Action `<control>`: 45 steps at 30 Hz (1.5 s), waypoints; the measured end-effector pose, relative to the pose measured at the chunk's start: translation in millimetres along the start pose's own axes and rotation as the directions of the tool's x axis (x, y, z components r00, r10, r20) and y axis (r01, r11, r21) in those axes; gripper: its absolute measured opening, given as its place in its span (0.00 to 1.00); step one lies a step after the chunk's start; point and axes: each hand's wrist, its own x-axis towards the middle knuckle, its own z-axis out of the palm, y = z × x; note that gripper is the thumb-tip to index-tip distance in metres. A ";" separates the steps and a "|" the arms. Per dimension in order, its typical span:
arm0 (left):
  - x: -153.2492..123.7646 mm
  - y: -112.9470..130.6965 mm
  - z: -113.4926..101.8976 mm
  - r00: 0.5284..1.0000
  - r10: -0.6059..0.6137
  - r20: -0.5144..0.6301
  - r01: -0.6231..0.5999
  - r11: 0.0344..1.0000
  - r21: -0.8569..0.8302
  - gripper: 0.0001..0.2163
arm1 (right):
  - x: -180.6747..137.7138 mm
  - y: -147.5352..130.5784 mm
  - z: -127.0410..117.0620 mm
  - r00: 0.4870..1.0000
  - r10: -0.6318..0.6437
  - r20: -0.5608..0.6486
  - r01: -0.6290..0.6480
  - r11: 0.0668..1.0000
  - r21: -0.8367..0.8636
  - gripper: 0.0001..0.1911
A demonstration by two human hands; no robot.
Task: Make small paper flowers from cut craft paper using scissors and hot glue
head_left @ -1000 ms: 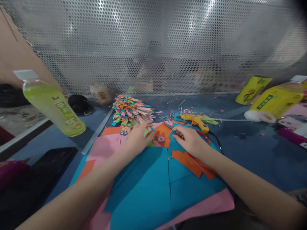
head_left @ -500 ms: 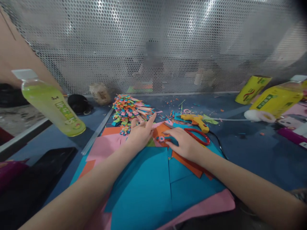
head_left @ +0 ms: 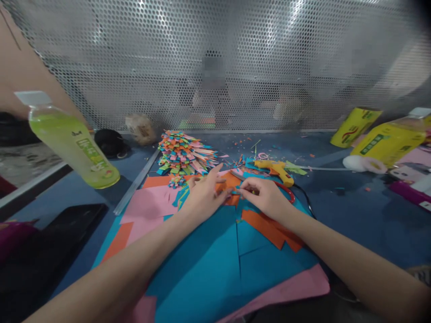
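Note:
My right hand (head_left: 264, 196) is closed in a pinch on the end of a small blue paper strip (head_left: 235, 192). My left hand (head_left: 204, 193) meets the strip's other end with thumb and finger, its index finger raised. Both are just above an orange paper piece (head_left: 232, 201), which lies on large blue paper sheets (head_left: 198, 255). Partly behind my right hand lie scissors with a red handle (head_left: 288, 194). A small multicoloured paper flower (head_left: 177, 181) and folded blue and green strips (head_left: 181, 197) lie left of my left hand.
Behind my hands stands a cone-shaped bundle of colourful paper strips (head_left: 185, 154). A yellow glue gun (head_left: 278, 170) lies among paper scraps. Drink bottles stand left (head_left: 76, 143) and right (head_left: 392, 139). A clear ruler-like strip (head_left: 136, 184) and a black phone-like object (head_left: 67, 237) lie left.
My hands have come together around the blue strip. The small pink and blue paper coil seen between them before is now hidden. My right fingers have closed into a pinch.

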 end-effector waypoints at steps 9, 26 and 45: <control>0.7 -0.3 -2.3 0.997 -0.068 0.042 0.063 0.991 0.117 0.20 | -1.5 2.2 -3.5 1.000 0.008 0.024 -0.008 0.999 -0.039 0.07; 0.9 8.4 -18.7 0.970 -0.206 0.127 0.229 0.611 -0.757 0.24 | -2.4 -5.1 -0.8 0.982 0.099 0.164 -0.155 0.914 0.375 0.08; -10.4 16.4 -28.9 0.978 0.091 0.188 -0.056 0.981 -0.188 0.29 | -6.3 -8.3 0.6 0.934 0.127 0.335 -0.276 0.850 0.449 0.06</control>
